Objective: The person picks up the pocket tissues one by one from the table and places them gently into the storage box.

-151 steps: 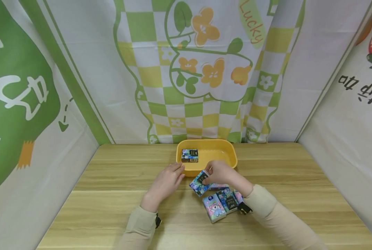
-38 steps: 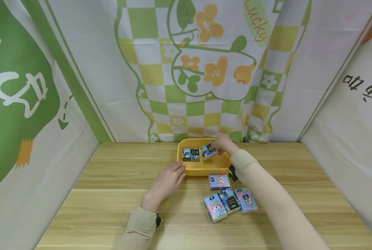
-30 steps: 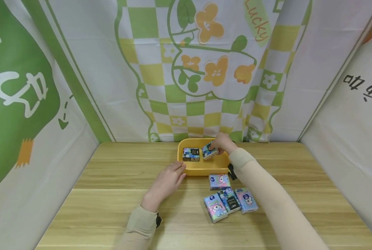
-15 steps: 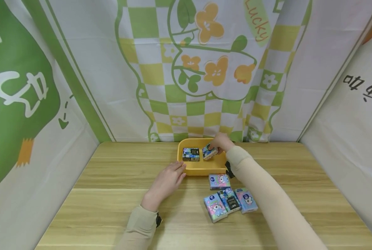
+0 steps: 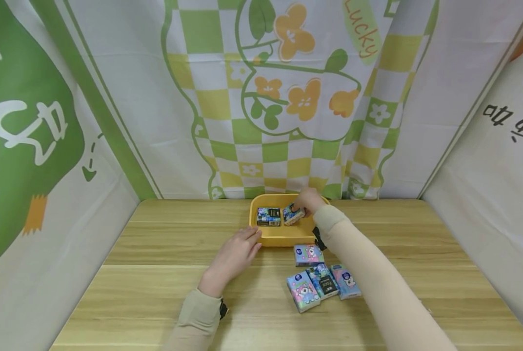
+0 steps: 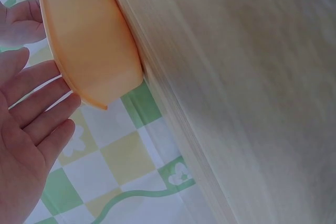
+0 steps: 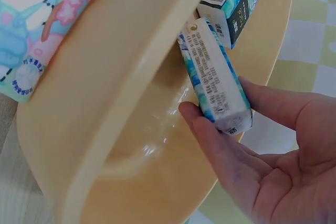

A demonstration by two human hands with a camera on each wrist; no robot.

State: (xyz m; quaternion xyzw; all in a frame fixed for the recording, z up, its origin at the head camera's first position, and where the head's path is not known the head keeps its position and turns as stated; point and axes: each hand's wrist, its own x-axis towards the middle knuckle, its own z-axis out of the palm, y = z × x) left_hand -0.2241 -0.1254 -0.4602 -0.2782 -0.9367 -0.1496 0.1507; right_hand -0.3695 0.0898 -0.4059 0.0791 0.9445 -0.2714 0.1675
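Observation:
My right hand (image 5: 311, 201) reaches into the yellow plastic basin (image 5: 288, 241) and pinches a blue floral tissue pack (image 5: 291, 215) between thumb and fingers. In the right wrist view that tissue pack (image 7: 212, 77) tilts inside the basin, its printed white side showing. Its far end is close to a second floral tissue pack (image 7: 239, 6), which lies flat at the basin's left end. My left hand (image 5: 235, 256) touches the basin's near left corner with its fingertips. Seen from the left wrist, the fingers of the left hand (image 6: 31, 124) are nearly straight against the basin rim (image 6: 58, 64).
In front of the basin lies a pink-blue cartoon tissue pack (image 5: 308, 255). Nearer are another cartoon pack (image 5: 303, 292), a dark-labelled floral pack (image 5: 323, 281) and a third cartoon pack (image 5: 345, 282), partly behind the right forearm. A checked curtain (image 5: 288, 165) hangs behind the wooden table (image 5: 156, 273).
Since five seconds ago, my right hand has carried the floral tissue pack from before the basin into it. In the last second it shifts only slightly. My left hand stays at the corner.

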